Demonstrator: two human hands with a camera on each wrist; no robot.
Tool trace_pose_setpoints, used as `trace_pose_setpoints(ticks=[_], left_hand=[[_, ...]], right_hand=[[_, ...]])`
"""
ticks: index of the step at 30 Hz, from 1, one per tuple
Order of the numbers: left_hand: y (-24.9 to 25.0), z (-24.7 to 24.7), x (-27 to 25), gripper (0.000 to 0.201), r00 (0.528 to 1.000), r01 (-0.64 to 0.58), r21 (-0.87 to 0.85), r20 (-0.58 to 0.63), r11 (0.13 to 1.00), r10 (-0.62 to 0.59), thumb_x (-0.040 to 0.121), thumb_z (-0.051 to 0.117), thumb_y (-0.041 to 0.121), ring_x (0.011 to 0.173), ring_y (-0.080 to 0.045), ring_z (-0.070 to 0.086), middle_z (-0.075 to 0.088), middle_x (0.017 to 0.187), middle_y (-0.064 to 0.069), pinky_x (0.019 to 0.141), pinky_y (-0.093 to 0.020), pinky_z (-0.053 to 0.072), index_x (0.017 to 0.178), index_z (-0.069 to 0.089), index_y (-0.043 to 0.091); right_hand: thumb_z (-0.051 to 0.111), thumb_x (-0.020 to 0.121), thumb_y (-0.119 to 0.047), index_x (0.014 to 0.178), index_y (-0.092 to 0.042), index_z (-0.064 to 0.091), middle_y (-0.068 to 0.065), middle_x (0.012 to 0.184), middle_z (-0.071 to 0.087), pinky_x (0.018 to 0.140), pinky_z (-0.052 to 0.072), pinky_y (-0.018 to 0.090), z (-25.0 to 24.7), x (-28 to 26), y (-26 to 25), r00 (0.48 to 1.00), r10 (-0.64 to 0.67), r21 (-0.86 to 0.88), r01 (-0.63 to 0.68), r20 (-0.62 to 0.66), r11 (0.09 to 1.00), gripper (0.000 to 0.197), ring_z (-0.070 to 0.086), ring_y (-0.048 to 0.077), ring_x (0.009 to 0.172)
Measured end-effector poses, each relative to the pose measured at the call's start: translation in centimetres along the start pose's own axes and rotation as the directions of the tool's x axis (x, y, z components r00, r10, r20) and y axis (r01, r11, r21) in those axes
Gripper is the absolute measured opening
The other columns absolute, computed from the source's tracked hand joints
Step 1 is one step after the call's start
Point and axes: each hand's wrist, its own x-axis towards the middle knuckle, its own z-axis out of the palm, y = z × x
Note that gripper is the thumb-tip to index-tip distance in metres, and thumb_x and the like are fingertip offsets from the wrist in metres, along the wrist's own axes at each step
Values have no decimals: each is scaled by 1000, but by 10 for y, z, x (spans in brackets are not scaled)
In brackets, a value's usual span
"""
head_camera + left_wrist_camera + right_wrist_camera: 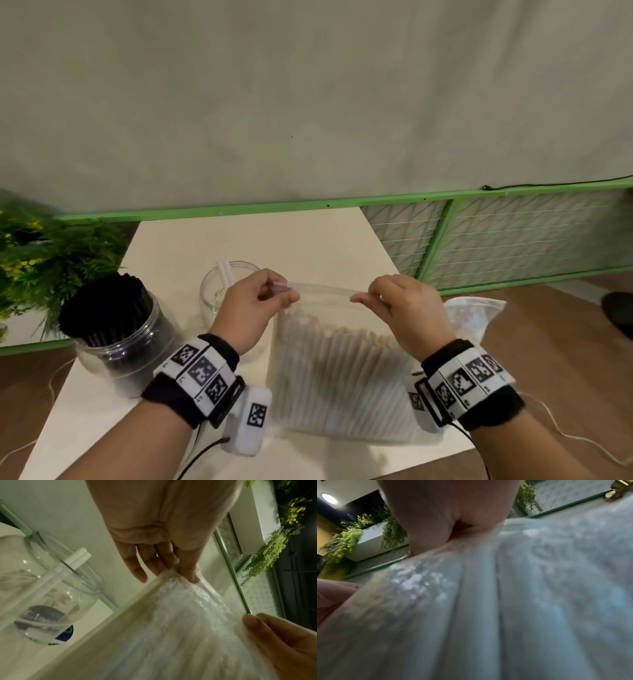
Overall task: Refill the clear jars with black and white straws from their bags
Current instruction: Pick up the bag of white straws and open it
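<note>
Left hand (251, 306) and right hand (406, 308) each pinching the top edge of a clear zip bag of white straws (337, 373) at table centre, near-empty clear jar (222, 291) at 11 o'clock, jar of black straws (118, 329) at 9 o'clock, empty bag (474, 317) at 3 o'clock.

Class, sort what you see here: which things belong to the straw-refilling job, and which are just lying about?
Part of the job:
bag of white straws, pinched at its top by the left hand and right hand
clear jar holding two white straws
jar of black straws

Just lying about:
empty plastic bag
plant
black cable
</note>
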Motion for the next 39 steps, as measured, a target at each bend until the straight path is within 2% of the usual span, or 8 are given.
trace_pose_setpoints(ticks=[5, 8, 10, 13, 17, 23, 29, 39], left_hand=[[2, -14, -4, 7, 1000, -6, -32, 24, 999, 7, 78, 73, 12, 77, -4, 67, 73, 79, 3, 72, -10, 48, 81, 67, 12], [-7, -20, -6, 5, 1000, 21, 36, 8, 999, -21, 81, 72, 10, 70, 6, 60, 70, 73, 18, 68, -3, 42, 79, 69, 14], [-10, -23, -6, 5, 999, 29, 43, -33, 999, -28, 83, 70, 10, 70, 4, 60, 71, 75, 13, 68, -4, 43, 82, 71, 15], [-8, -28, -6, 7, 997, 25, 16, -72, 1000, -24, 86, 66, 8, 71, -3, 62, 73, 79, 0, 69, -8, 47, 85, 67, 15], [-4, -31, -8, 5, 999, 23, 8, -47, 1000, -22, 88, 63, 10, 71, -5, 65, 74, 78, 1, 70, -11, 49, 85, 64, 13], [-5, -34, -14, 5, 998, -20, 67, -62, 998, 24, 88, 64, 15, 77, -3, 67, 71, 77, 5, 73, -10, 49, 84, 63, 13], [-9, -29, -14, 14, 991, -56, 163, -113, 985, 75, 91, 58, 7, 79, -3, 65, 71, 81, 1, 72, -7, 47, 80, 60, 16], [-14, -32, 1, 13, 988, -19, 169, -148, 985, 44, 92, 57, 9, 84, -5, 66, 72, 86, 1, 73, -8, 46, 81, 59, 16]], right_hand=[[56, 91, -45, 61, -10, 52, -4, 52, 47, 41, 30, 24, -1, 8, 0, 999, -48, 4, 48, -20, 999, 46, 38, 15, 44], [33, 97, -60, 63, -14, 52, -5, 51, 47, 40, 27, 22, 17, 11, 4, 993, 28, -25, -26, 116, 999, 60, 40, 18, 41], [27, 97, -62, 65, -15, 53, -6, 54, 50, 40, 28, 22, 26, 15, 4, 987, 56, -39, -51, 148, 998, 63, 45, 18, 42], [40, 93, -55, 78, -17, 63, -6, 68, 58, 46, 42, 27, 33, 28, -11, 990, 39, 2, -39, 135, 999, 47, 54, 17, 58], [47, 90, -50, 113, -18, 64, -4, 102, 64, 75, 48, 25, 55, 47, -50, 940, -14, 273, -85, 340, 958, 43, 59, 14, 87], [54, 91, -29, 93, -15, 72, -3, 86, 67, 73, 50, 33, 84, 55, -76, 947, -2, 433, -146, 322, 889, 22, 58, 14, 80], [44, 90, -27, 84, -11, 66, 1, 78, 64, 68, 40, 26, 87, 53, -60, 951, -122, 299, 33, 283, 954, 28, 54, 22, 71], [47, 92, -26, 88, -15, 63, -2, 82, 62, 67, 46, 41, 21, -3, 47, 978, 94, -132, -70, 188, 989, 20, 52, 25, 77]])
